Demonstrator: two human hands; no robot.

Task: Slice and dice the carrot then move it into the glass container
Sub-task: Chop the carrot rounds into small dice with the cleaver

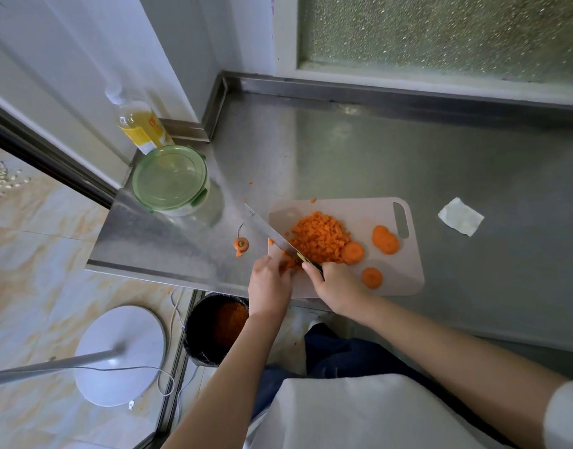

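The stainless steel table (408, 150) carries a pale plastic cutting board (404, 270) straight ahead. The lidded round glass container (170, 181) stands well off to the far left, nearer the left hand (269, 283), whose curled fingers pin carrot pieces (288, 264). The right hand (338, 283) grips the steel knife (269, 230), its blade angled toward that container. The diced orange carrot heap (319, 236) and round carrot slices (385, 239) lie right of the blade.
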